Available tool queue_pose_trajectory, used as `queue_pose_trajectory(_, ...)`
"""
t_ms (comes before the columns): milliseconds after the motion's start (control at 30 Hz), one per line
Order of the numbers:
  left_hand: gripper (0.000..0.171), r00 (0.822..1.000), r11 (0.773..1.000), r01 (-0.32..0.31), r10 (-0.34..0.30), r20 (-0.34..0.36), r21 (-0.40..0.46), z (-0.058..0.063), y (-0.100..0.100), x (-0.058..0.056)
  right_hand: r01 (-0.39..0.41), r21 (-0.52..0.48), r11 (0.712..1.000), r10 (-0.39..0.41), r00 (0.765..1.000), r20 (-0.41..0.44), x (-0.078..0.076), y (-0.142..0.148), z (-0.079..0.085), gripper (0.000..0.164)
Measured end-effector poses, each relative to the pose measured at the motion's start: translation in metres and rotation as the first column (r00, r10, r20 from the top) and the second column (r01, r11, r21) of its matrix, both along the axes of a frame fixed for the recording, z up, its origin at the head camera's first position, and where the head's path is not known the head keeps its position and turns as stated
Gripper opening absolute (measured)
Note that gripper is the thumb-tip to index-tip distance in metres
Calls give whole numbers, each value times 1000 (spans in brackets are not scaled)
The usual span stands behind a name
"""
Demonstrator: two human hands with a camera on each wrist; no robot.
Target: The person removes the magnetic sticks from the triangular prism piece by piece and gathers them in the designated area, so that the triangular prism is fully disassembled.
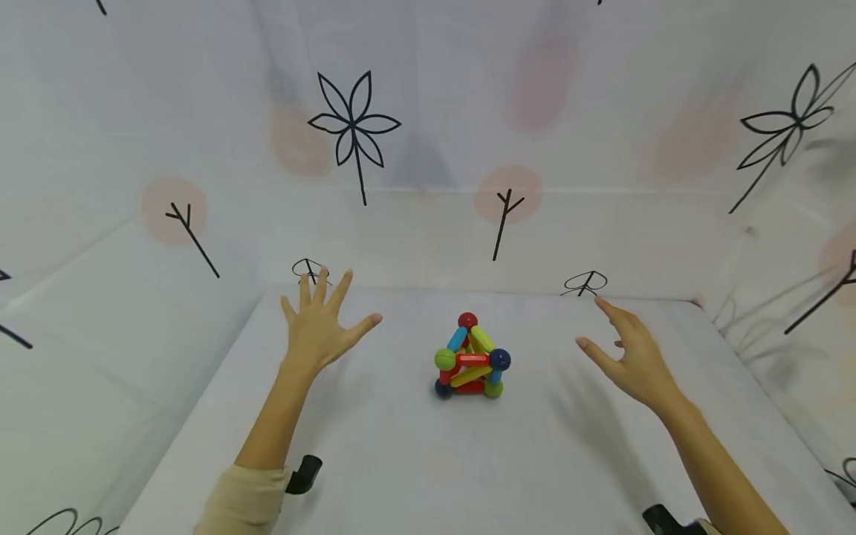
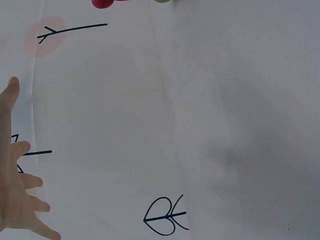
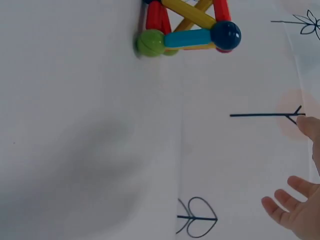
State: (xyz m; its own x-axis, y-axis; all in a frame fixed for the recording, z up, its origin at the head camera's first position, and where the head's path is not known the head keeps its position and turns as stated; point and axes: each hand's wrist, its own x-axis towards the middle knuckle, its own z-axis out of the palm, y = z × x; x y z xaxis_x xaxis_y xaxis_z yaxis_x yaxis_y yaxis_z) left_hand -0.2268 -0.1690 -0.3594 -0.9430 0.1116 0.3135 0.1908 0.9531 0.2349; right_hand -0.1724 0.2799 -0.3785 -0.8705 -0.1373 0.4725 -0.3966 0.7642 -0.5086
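A small house-shaped structure of coloured rods and balls [image 1: 473, 360] stands on the white table, a red ball [image 1: 467, 320] at its peak. Its rods are red, blue and yellow; the other visible balls are green and dark blue. To its left, my left hand [image 1: 317, 327] is raised over the table with fingers spread wide, holding nothing. On the other side my right hand [image 1: 631, 357] hovers with fingers extended and thumb apart, likewise holding nothing. In the right wrist view the structure's blue rod [image 3: 188, 37] shows near the top, away from the fingers.
The white table [image 1: 401, 461] reaches back to a white cloth backdrop [image 1: 428, 245] printed with black plant drawings and pale pink spots. A black wrist device [image 1: 304, 474] sits by the left sleeve, another [image 1: 665, 520] by the right forearm.
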Motion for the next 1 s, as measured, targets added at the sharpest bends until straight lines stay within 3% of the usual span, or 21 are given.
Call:
queue_pose_trajectory(267,88,999,998,42,-43,8,47,-7,18,6,-58,-36,998,59,998,20,0,-14,-6,66)
queue_pose_trajectory(400,86,996,994,89,-87,-32,69,-11,29,8,-90,-41,995,90,996,5,-2,-22,-11,64)
queue_pose_trajectory(633,78,966,966,219,-195,-169,139,-17,53,11,-127,-84,988,129,991,25,-6,-40,-16,62)
queue_pose_trajectory(1000,69,941,926,319,-285,-184,200,-26,83,13,-154,-105,982,160,986,54,-11,-58,-26,56)
